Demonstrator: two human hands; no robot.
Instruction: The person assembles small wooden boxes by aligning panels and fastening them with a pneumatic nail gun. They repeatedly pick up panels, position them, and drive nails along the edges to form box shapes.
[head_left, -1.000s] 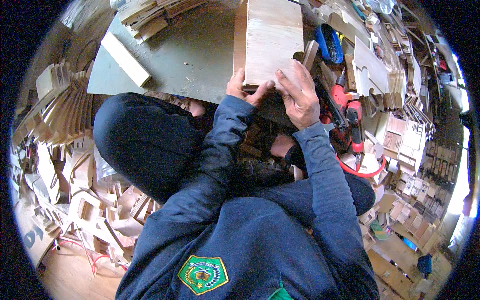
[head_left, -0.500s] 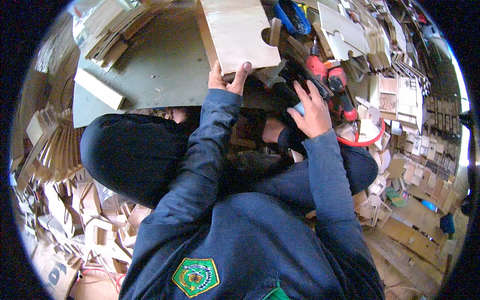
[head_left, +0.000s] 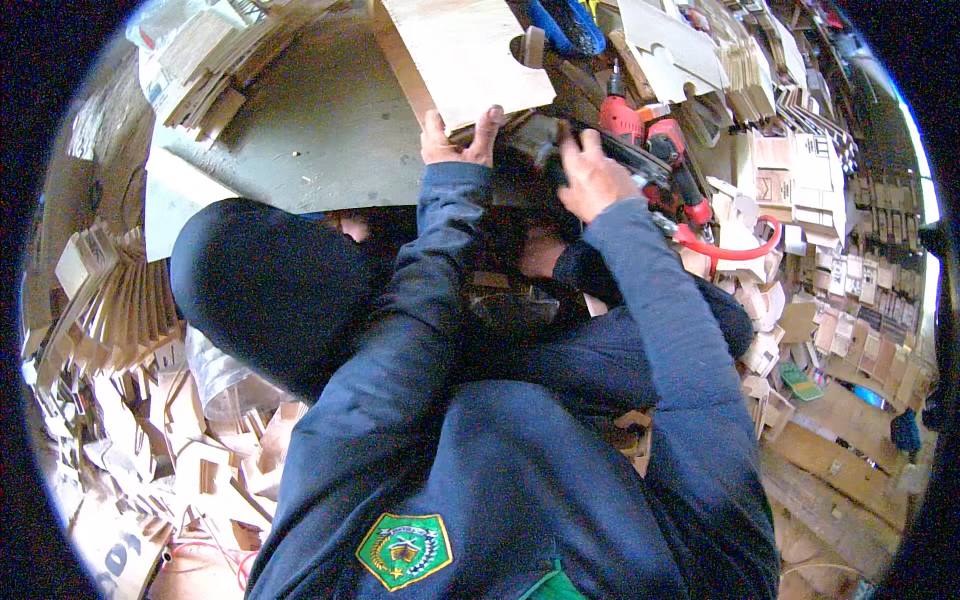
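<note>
My left hand [head_left: 460, 140] grips the near edge of a pale wooden box piece [head_left: 470, 60], thumb on the top panel and fingers at its side. The piece has a rounded notch on its right side and stands on the grey-green work surface [head_left: 330, 150]. Just right of it, my right hand [head_left: 597, 178] is curled round a dark tool [head_left: 543, 133], which looks like an air nail gun. Its grip is mostly hidden by the fingers. A red hose [head_left: 745, 250] runs out beside my right wrist.
Two red-and-black power drills [head_left: 622, 118] lie right of my right hand. A blue container [head_left: 570, 25] stands behind. Stacked notched panels [head_left: 675, 50] fill the far right, more wooden pieces [head_left: 205, 60] the far left. Wooden offcuts [head_left: 210, 465] cover the floor on both sides.
My right hand has moved left and up, from reaching with spread fingers to closing round the dark tool, and the hose has shifted. My left hand keeps its hold on the wooden piece.
</note>
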